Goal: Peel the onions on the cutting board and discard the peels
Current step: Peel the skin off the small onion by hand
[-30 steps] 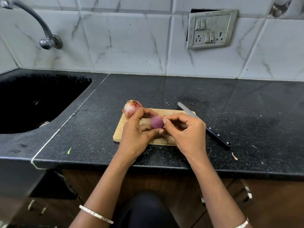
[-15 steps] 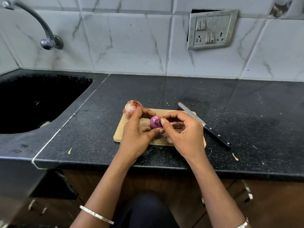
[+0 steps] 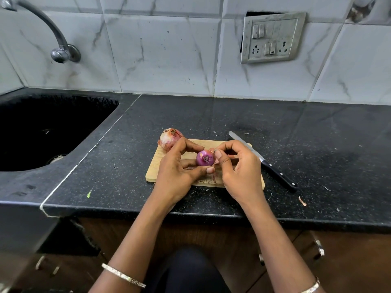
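Observation:
A small purple onion, mostly bare of dry skin, is held above the wooden cutting board with its cut end facing me. My left hand grips it between thumb and fingers. My right hand pinches at the onion's right side, where a bit of pale peel shows under the thumb. A second onion, with its papery skin on, rests at the board's far left corner. Loose peel scraps lie on the board under my hands.
A black-handled knife lies across the board's right corner onto the black counter. A black sink with a tap is to the left. A peel scrap lies near the counter's front edge. A switch plate hangs on the tiled wall.
The onion has been turned in my left hand, so its cut end now faces me. My right thumb and fingers have shifted along its right side.

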